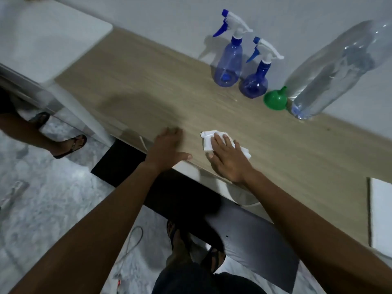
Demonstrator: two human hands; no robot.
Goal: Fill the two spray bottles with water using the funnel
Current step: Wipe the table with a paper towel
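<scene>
Two bottles stand by the wall — tall spray bottle, short spray bottle, funnel beside. Right hand presses flat on a tissue, probably wiping; left hand lies flat, empty. Wipe lightly — away from them.

Both arms extended; left hand flat, right hand flat, fingers straight.

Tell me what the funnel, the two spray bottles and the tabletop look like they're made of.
Funnel: probably plastic, opaque green with a slight sheen. Tall spray bottle and short spray bottle: see-through blue plastic, with opaque white-and-blue triggers. Tabletop: matte pale wood grain, perhaps laminate rather than solid wood.
</scene>
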